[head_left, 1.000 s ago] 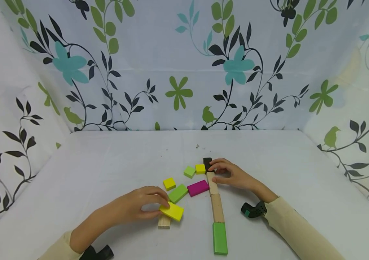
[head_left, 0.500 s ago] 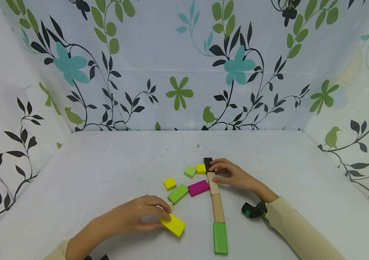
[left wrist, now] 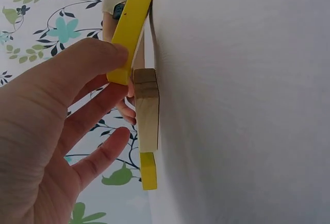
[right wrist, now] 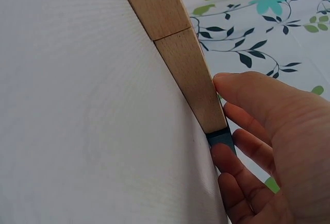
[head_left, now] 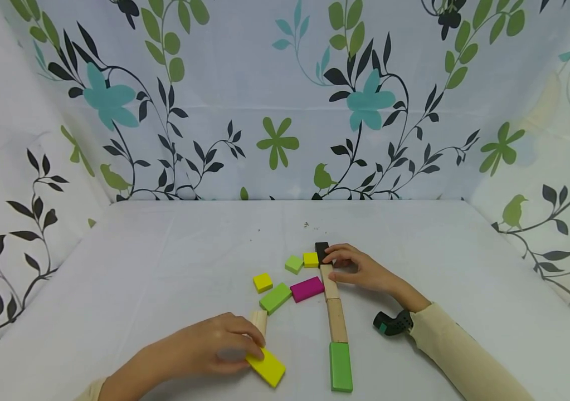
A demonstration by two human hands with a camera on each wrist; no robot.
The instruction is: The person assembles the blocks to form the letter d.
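Note:
My left hand (head_left: 219, 345) pinches a yellow block (head_left: 267, 367) between thumb and fingers, tilted in the left wrist view. A pale wooden block (left wrist: 147, 112) lies just beyond it, partly behind that hand in the head view. My right hand (head_left: 360, 268) rests at the far end of a straight line of blocks, thumb by a wooden block (head_left: 330, 283) and fingertips on the black block (head_left: 321, 252). Another wooden block (head_left: 336, 320) and a green block (head_left: 341, 366) continue that line toward me.
A magenta block (head_left: 307, 289) slants against the line, with a lime block (head_left: 276, 298) at its left end. Two small yellow blocks, one at the left (head_left: 262, 282) and one by the black block (head_left: 311, 259), flank a small lime block (head_left: 293, 264). A patterned cloth (head_left: 224, 100) hangs behind.
My left hand has moved toward me with the yellow block, away from the lime block, uncovering the far end of the pale wooden block. My right hand has stayed put.

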